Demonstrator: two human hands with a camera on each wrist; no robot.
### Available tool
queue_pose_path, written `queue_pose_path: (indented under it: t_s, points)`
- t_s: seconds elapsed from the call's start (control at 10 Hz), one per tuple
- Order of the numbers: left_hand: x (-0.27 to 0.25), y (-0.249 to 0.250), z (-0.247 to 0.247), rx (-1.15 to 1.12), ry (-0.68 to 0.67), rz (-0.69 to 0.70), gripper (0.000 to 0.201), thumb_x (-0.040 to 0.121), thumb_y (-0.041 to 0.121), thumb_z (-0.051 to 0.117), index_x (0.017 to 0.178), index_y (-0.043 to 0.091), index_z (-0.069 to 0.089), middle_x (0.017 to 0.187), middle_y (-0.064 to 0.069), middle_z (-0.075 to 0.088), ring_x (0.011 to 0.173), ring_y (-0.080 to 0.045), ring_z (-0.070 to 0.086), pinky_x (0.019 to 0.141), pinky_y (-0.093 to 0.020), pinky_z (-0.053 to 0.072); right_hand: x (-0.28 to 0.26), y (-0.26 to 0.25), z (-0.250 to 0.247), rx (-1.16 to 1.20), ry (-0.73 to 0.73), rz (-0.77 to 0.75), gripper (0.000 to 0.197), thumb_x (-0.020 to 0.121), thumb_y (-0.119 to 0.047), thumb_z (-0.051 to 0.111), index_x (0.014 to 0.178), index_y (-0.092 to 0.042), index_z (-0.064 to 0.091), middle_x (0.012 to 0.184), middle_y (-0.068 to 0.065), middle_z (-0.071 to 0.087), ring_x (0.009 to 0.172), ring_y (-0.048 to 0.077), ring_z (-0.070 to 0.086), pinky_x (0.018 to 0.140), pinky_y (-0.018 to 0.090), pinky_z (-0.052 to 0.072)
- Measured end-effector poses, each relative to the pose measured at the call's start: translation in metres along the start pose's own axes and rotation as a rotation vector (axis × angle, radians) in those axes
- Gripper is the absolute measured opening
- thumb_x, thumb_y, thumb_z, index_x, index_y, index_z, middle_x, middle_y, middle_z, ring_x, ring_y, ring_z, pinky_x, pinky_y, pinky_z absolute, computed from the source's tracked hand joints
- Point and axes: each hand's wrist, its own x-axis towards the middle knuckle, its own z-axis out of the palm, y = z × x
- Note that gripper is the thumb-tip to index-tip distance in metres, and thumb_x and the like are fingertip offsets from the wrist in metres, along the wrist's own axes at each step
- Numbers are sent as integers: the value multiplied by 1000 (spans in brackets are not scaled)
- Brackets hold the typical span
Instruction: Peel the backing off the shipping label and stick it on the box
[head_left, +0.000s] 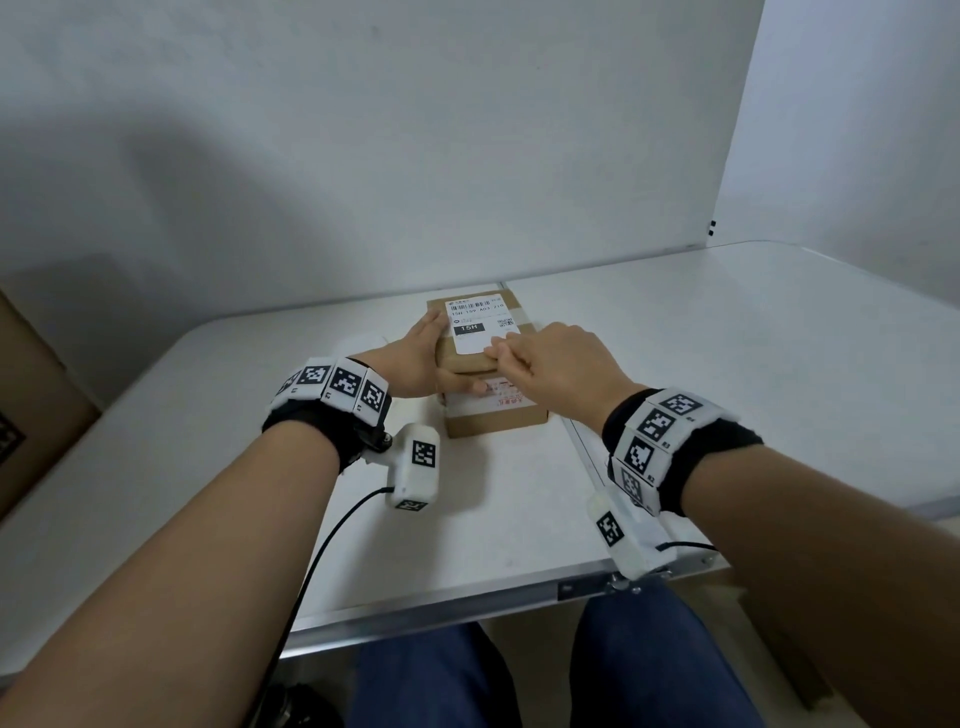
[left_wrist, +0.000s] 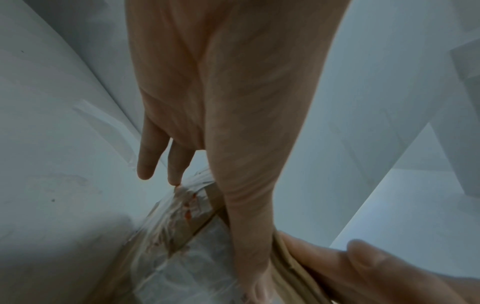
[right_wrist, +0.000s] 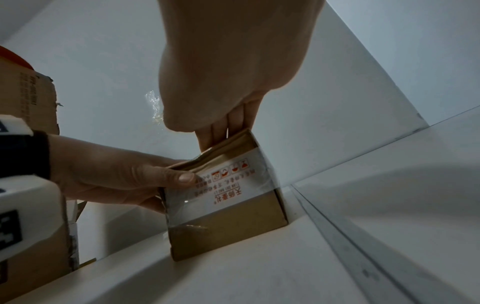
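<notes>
We see the box (head_left: 496, 421) centre frame on the worktop (head_left: 727, 364); the left hand (head_left: 415, 358) grips its left side (thumb on the front), the right hand (head_left: 556, 358) pinches the near edge of the shipping label (head_left: 475, 318) on top.

Left hand (head_left: 415, 364) grips the box (head_left: 498, 422); right hand (head_left: 556, 358) pinches the label (head_left: 475, 323) edge.

Head view from above, two wrist views from close in.
The head camera looks forward and down across the table (head_left: 727, 364) toward its far edge. The left wrist camera looks along the left hand (left_wrist: 221, 102), and the right wrist camera looks up from near the surface past the right hand (right_wrist: 228, 72). All three share the box (head_left: 498, 423).
</notes>
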Motion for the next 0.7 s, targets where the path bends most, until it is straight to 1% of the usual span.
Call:
queue_pose_path:
  t_s: [0.1,0.2,0.3,0.4,0.5,0.6,0.7]
  points:
    - [4,-5,2,-24,6,48,123,46,76,74,150,33,22,149,8,29,143,-14,27,119,-43,25,4,-3,1,-38,24,-8,52,100,-38,28,88,-12,72,80,9,69,74,28,62,59,29,38]
    - [2,-4,2,-37,14,54,121,49,72,75,150,32,22,150,7,29,142,-14,27,119,-43,26,4,-5,3,-34,20,2,51,99,-38,28,84,-12,69,79,8,68,76,30,62,59,29,36]
    - [7,-9,6,-44,14,69,122,50,70,75,151,31,20,152,8,25,144,-13,25,120,-43,25,0,-3,6,-15,35,-8,48,99,-39,28,83,-14,66,81,6,68,78,30,62,61,31,39]
    - [5,-9,5,-50,12,49,123,51,71,75,152,31,17,154,10,22,145,-12,23,120,-42,23,0,0,2,0,8,-31,48,99,-40,28,89,-16,68,83,4,69,78,28,63,63,32,43]
    - [11,-13,5,-38,4,58,123,49,77,72,151,34,18,151,10,24,143,-12,24,120,-42,24,7,6,-9,81,-33,-41,53,100,-42,28,90,-16,74,82,5,72,76,25,65,69,35,52]
    - [3,-4,-2,-25,-54,27,124,51,81,68,152,39,8,156,11,13,148,-13,14,121,-46,20,18,6,-23,328,19,41,50,101,-39,29,103,-24,77,59,-9,63,63,15,60,68,30,49]
    - [-7,3,-20,-137,-60,-99,106,74,69,61,150,46,-8,163,10,-17,151,-18,4,122,-49,12,34,7,-35,581,136,132,49,103,-35,28,109,-22,75,59,-14,66,66,11,60,76,28,47]
